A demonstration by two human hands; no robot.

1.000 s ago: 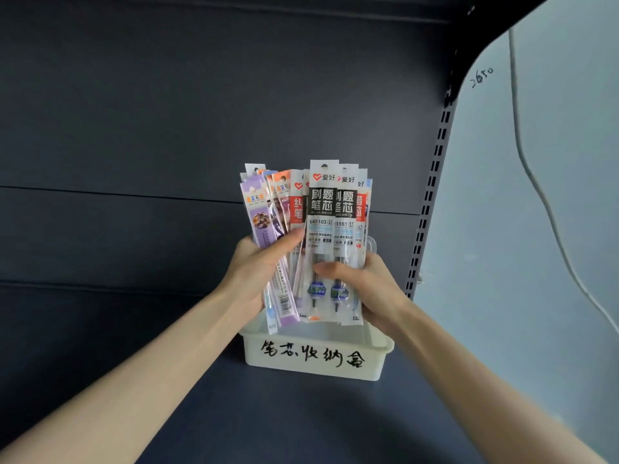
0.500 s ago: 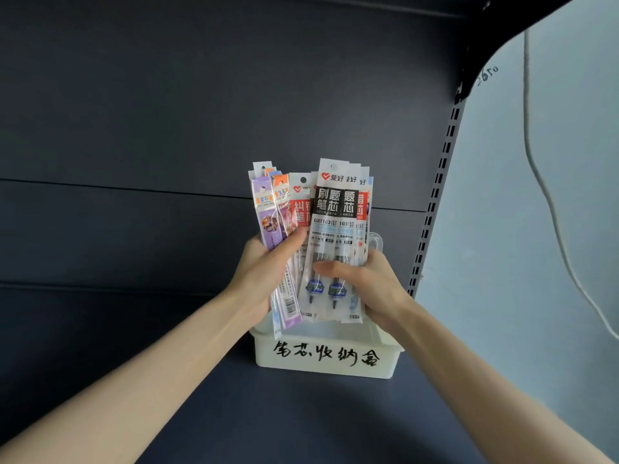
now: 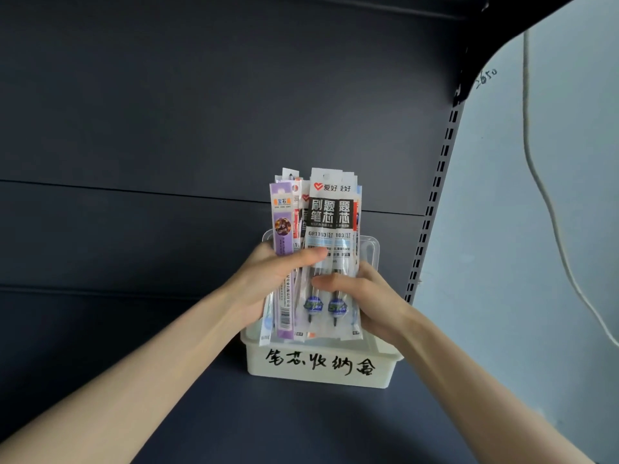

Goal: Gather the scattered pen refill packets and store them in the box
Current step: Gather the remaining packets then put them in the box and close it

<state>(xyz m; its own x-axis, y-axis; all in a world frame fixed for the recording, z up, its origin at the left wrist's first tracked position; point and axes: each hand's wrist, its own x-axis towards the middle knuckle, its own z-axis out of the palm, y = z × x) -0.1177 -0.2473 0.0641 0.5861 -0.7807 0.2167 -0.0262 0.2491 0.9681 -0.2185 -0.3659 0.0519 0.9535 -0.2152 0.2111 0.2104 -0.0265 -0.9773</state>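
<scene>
Both hands clasp the packets (image 3: pixel 326 249) upright as one bundle; left hand (image 3: pixel 268 279) thumb across the front, right hand (image 3: pixel 365 296) curled round the other side; the box (image 3: pixel 318 365) sits just below the fingers; gathering looks done, lowering in remains.

box (image 3: pixel 261 375) interior hidden behind packets (image 3: pixel 330 216), forearms (image 3: pixel 134 380) cropped

I have closed the fan of refill packets (image 3: pixel 321 262) into one tight stack; the purple packet (image 3: pixel 283 226), which leaned out to the left, now stands upright against the black-labelled packets (image 3: pixel 330 212); the red packets (image 3: pixel 296 226) between them are mostly covered; my left hand (image 3: pixel 268 279) has shifted right, its thumb lying across the front black label, just above my right hand (image 3: pixel 368 296).
</scene>
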